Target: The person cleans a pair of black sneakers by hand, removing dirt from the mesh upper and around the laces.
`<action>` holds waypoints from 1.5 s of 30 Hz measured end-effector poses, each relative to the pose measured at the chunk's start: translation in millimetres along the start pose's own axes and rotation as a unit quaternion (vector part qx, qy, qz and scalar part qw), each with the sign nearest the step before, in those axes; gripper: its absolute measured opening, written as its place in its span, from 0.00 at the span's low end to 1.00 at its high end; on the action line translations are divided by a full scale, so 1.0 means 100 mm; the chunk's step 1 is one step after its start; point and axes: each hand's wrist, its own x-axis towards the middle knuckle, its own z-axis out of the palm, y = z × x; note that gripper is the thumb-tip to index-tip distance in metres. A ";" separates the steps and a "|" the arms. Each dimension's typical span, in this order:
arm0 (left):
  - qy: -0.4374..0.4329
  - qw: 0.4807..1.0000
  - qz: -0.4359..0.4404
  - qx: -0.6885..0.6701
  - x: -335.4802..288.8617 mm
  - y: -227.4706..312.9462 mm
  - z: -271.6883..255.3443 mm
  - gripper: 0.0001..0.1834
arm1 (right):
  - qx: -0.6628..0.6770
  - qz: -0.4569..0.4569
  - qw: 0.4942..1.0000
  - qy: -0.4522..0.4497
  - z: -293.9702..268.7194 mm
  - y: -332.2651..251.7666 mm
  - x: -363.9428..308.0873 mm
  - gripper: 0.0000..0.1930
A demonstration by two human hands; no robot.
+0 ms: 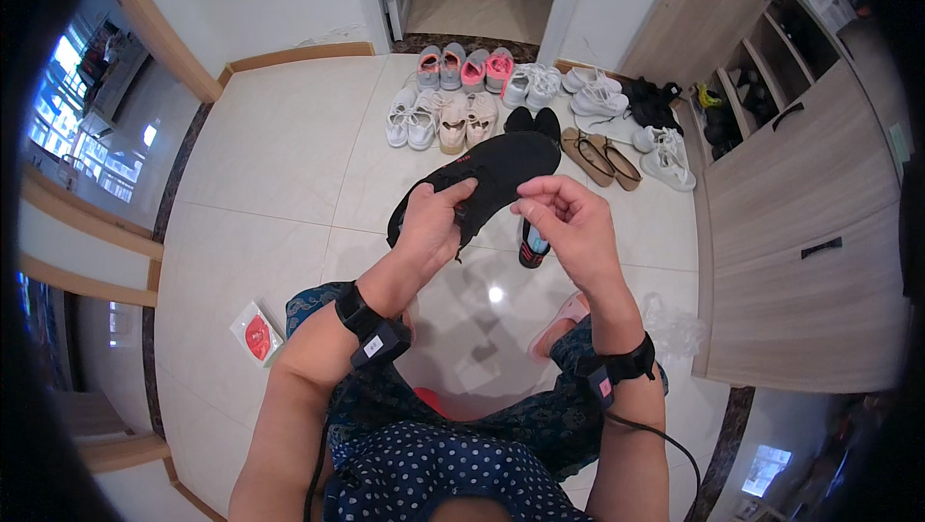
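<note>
A black shoe [515,167] with a small red mark is raised in front of me, tilted with one end toward the upper right. My left hand [431,218] grips it near its lower left part, the thumb lying across it. Close to the shoe's right edge, my right hand [568,223] has its thumb and fingertips pinched together. Whatever the pinch may hold is too small to make out. Below, between my hands, another black shoe [532,250] with red stripes and a light blue inside stands on the floor, partly hidden by my right hand.
Several pairs of shoes stand beyond my hands, including pink sneakers [487,69], white sneakers [412,119] and brown flats [602,158]. A wooden shoe cabinet [771,262] with an open compartment lines the right side. A red-and-white packet [256,334] lies at left, a clear plastic bag [672,324] at right.
</note>
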 end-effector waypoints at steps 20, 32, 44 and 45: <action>-0.120 0.990 -0.066 0.031 -0.17 0.00 0.13 0.15 | -0.166 -0.089 0.978 0.091 0.12 0.15 0.05 0.08; -0.085 0.993 -0.023 0.081 -0.12 -0.06 0.08 0.11 | -0.335 -0.245 0.909 0.042 0.16 0.14 0.02 0.09; 0.004 0.995 -0.082 -0.061 0.12 0.02 -0.12 0.13 | -0.057 0.034 0.996 -0.056 -0.14 -0.14 -0.01 0.09; 0.003 0.994 -0.089 -0.070 0.12 0.02 -0.11 0.14 | -0.032 0.042 0.996 -0.067 -0.15 -0.21 -0.02 0.09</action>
